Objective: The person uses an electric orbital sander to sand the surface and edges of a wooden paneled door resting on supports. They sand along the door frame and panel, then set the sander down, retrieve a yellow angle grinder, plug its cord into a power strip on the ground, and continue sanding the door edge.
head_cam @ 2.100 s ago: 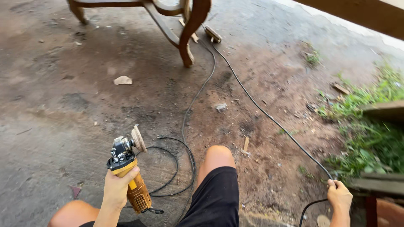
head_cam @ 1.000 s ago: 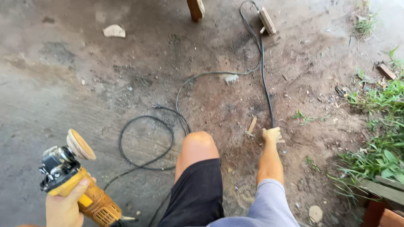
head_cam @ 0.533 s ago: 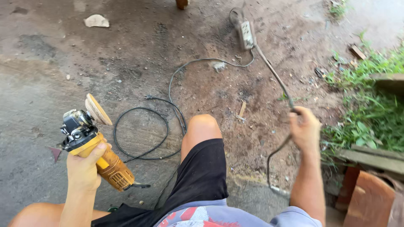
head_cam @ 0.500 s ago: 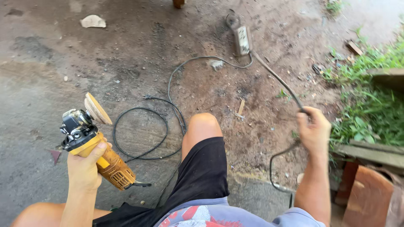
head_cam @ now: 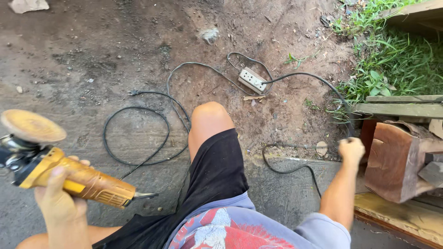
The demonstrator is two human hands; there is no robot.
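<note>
Below us lies the ground [head_cam: 92, 60], bare dirt and concrete, with grass [head_cam: 397, 60] at the upper right and a wood block [head_cam: 397, 159] at the right edge. Our knee [head_cam: 210, 117] points forward at the middle, in black shorts [head_cam: 217, 175]. A black cord [head_cam: 138, 133] loops on the concrete left of the knee, its plug [head_cam: 134, 92] lying loose. Our left hand [head_cam: 62, 203] is wrapped around the yellow grinder [head_cam: 69, 177], lifted at the lower left, disc [head_cam: 32, 126] up. Our right hand [head_cam: 351, 150] is fisted on a second cord [head_cam: 295, 76], which runs to the white socket strip [head_cam: 253, 80] on the dirt ahead of the knee.
</note>
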